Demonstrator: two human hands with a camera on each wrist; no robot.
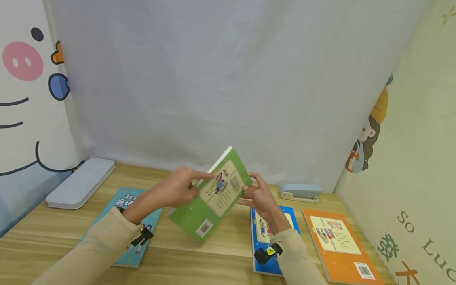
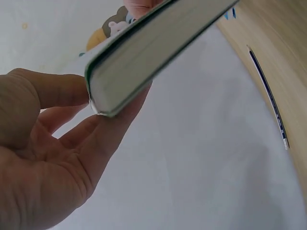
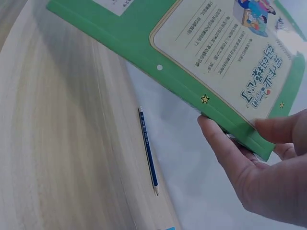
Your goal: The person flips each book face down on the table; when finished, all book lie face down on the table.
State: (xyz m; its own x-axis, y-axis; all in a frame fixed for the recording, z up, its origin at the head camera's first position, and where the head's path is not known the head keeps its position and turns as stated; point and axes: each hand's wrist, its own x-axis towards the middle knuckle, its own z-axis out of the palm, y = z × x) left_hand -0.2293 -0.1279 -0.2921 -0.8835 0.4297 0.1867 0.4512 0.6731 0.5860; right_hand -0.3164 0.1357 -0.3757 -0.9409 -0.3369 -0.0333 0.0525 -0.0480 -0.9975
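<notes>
A green book (image 1: 192, 217) is held tilted above the wooden table, its back cover with a barcode facing the head camera. My left hand (image 1: 174, 190) grips its left edge. In the left wrist view, that thumb and fingers (image 2: 117, 124) close on the book's page edge (image 2: 144, 64) from either side. At the opposite edge, my right hand (image 1: 261, 200) pinches a corner. The right wrist view has the right thumb (image 3: 276, 130) on the green cover (image 3: 182, 86) and the other fingers underneath.
A light-blue book (image 1: 130, 259) lies left, partly under my left forearm. To the right lie a blue book (image 1: 258, 261) and an orange book (image 1: 342, 263). A stapler (image 1: 301, 190) and a white case (image 1: 82, 184) stand farther back. A dark pencil (image 3: 148, 151) lies near the cloth backdrop (image 1: 231, 79).
</notes>
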